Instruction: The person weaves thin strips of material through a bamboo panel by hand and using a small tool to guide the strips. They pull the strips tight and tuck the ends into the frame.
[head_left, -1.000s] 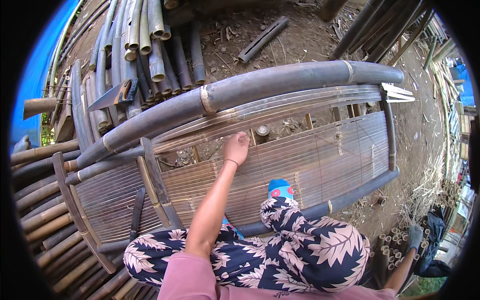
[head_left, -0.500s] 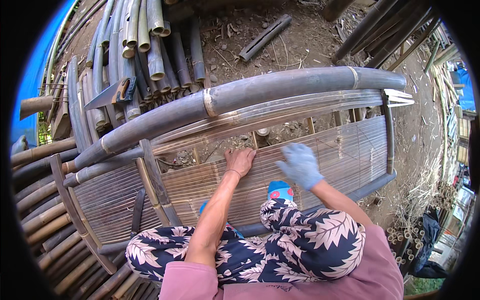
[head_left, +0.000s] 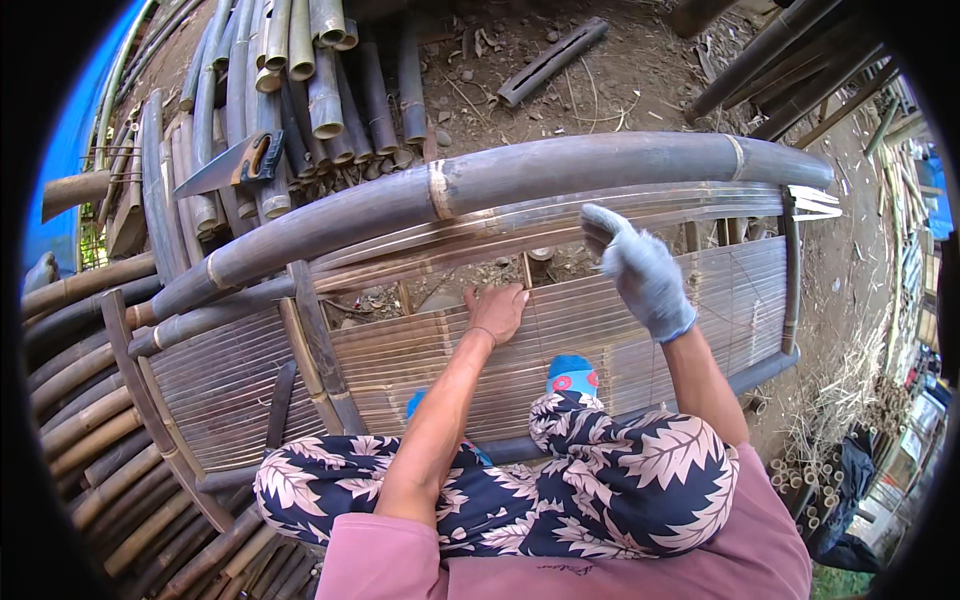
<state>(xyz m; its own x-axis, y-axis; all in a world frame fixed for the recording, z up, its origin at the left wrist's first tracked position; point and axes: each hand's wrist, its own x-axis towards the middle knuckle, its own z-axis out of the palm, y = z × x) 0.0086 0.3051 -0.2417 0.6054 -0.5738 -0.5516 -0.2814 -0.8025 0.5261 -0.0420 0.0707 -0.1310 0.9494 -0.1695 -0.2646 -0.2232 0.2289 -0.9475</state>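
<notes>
Between the panel (head_left: 700, 310) and the far slats (head_left: 430, 265) runs a gap where a hand could pass downward, interrupted by upright struts (head_left: 527, 272). The left hand (head_left: 497, 310) occupies its near edge; the gloved right hand (head_left: 645, 277) hovers in open air. The thick pole (head_left: 560, 177) bars the far side, the crosspiece (head_left: 318, 345) the left end, and one foot (head_left: 572, 378) blocks the panel between the forearms (head_left: 447, 405).

Outdoors, in daylight. Bare brown earth (head_left: 655, 70) as floor, uneven and littered in patches. Stack of bamboo poles (head_left: 238, 70) at upper left, cut ends facing inward. Blue tarp (head_left: 62, 238) along far left edge. Darker round poles (head_left: 92, 445) packed side by side at lower left. Split bamboo length (head_left: 552, 62) lying on ground at top. Thick dark poles (head_left: 765, 55) slanting at upper right. Pale straw (head_left: 855, 350) scattered at right.
</notes>
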